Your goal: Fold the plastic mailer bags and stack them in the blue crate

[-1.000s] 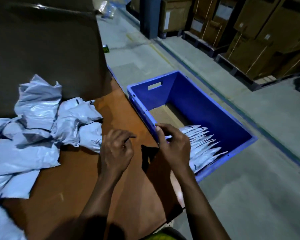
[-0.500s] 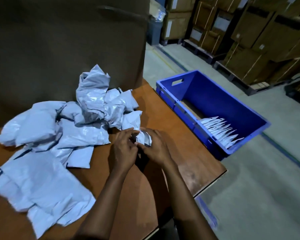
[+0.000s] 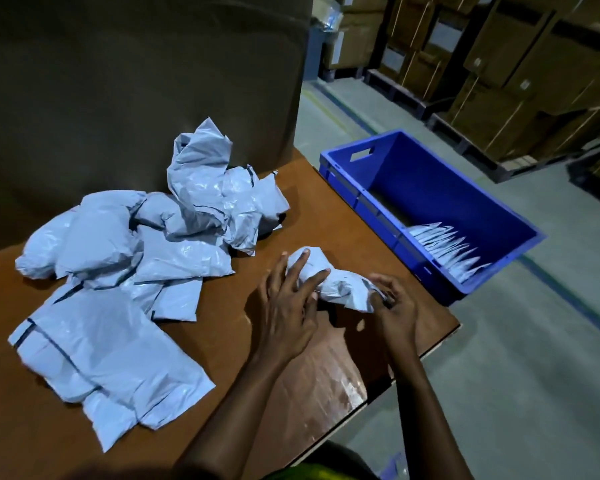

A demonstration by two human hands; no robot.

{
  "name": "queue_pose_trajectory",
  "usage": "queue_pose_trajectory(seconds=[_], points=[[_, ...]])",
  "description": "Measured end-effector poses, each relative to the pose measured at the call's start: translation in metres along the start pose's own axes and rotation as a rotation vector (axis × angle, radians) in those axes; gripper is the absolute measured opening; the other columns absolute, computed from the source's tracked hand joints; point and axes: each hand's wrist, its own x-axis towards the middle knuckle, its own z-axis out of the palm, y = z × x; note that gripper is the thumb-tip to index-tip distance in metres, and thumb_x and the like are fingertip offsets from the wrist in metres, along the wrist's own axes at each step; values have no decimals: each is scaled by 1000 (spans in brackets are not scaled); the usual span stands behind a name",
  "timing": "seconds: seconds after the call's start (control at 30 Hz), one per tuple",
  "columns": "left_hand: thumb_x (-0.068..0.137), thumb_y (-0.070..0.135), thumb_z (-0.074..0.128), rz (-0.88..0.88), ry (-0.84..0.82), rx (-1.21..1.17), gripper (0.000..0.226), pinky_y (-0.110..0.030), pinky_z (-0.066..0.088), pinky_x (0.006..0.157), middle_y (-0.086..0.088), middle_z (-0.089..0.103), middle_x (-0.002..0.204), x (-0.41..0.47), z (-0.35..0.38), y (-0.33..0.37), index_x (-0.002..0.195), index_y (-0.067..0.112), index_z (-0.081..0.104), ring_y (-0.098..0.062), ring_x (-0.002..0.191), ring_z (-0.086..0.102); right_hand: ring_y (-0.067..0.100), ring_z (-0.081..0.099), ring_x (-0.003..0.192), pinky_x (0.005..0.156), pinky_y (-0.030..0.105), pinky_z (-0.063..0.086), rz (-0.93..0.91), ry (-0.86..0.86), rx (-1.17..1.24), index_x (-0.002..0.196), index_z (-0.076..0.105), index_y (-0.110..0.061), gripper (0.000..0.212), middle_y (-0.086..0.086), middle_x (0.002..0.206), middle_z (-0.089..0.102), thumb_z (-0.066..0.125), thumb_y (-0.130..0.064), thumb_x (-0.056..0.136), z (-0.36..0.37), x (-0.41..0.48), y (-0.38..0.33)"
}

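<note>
A crumpled grey mailer bag (image 3: pixel 340 285) lies on the brown table (image 3: pixel 291 368) between my hands. My left hand (image 3: pixel 288 306) rests on its left end with fingers spread over the plastic. My right hand (image 3: pixel 392 303) pinches its right end. To the left sprawls a pile of unfolded grey mailer bags (image 3: pixel 136 265). The blue crate (image 3: pixel 430 202) stands on the floor to the right of the table, with a row of folded bags (image 3: pixel 447 251) leaning in its near end.
A big brown cardboard sheet (image 3: pixel 136 81) stands behind the table. The table's right edge (image 3: pixel 430 351) lies close to my right hand. Stacked cartons on pallets (image 3: pixel 516 64) line the far side of the concrete floor.
My right hand left the crate and came back to the table. Both hands pulled one bag out of the pile toward the table's right side and now hold it apart from the heap.
</note>
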Motion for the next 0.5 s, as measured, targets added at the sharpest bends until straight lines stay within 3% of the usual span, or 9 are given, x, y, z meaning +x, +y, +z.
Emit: queue_pose_trajectory(seconds=[0.07, 0.13, 0.2, 0.37, 0.43, 0.5], points=[[105, 34, 47, 27, -103, 67, 46, -46, 17, 121, 11, 31, 167, 1, 5, -3, 150, 47, 47, -17, 157, 20, 12, 71, 97, 80, 20, 53, 55, 109, 22, 100, 71, -29, 40, -2, 105, 75, 63, 9, 93, -13, 6, 5], [107, 40, 43, 25, -183, 136, 47, -46, 30, 110, 11, 35, 164, 1, 11, -3, 153, 50, 41, -16, 147, 36, 16, 71, 102, 81, 18, 53, 65, 187, -9, 101, 71, -31, 31, -2, 109, 75, 66, -1, 96, -22, 14, 8], [107, 43, 41, 30, -228, 229, 48, -43, 35, 97, 7, 41, 158, -3, 21, 2, 155, 50, 36, -19, 131, 49, 18, 69, 107, 87, 24, 54, -23, 202, -133, 102, 71, -35, 24, -6, 112, 73, 69, -12, 97, -29, 20, 6], [91, 21, 61, 25, -206, 315, 72, -45, 42, 85, -3, 51, 135, -7, 37, 19, 156, 44, 38, -26, 111, 55, 20, 58, 126, 107, 46, 36, -483, 132, -649, 108, 75, -28, 15, -8, 127, 69, 74, -28, 93, -30, 24, 0], [83, 10, 63, 33, -159, 344, 78, -41, 40, 79, -3, 54, 122, -1, 40, 24, 153, 39, 45, -25, 103, 55, 19, 56, 133, 114, 52, 29, -609, 43, -715, 113, 76, -29, 23, -7, 136, 66, 70, -34, 91, -26, 29, 5], [85, 7, 54, 44, -111, 389, 68, -39, 33, 76, -2, 55, 113, 2, 42, 24, 149, 31, 52, -24, 95, 52, 19, 55, 137, 115, 57, 28, -634, -78, -712, 121, 74, -30, 30, -7, 141, 64, 66, -36, 93, -21, 31, 11]])
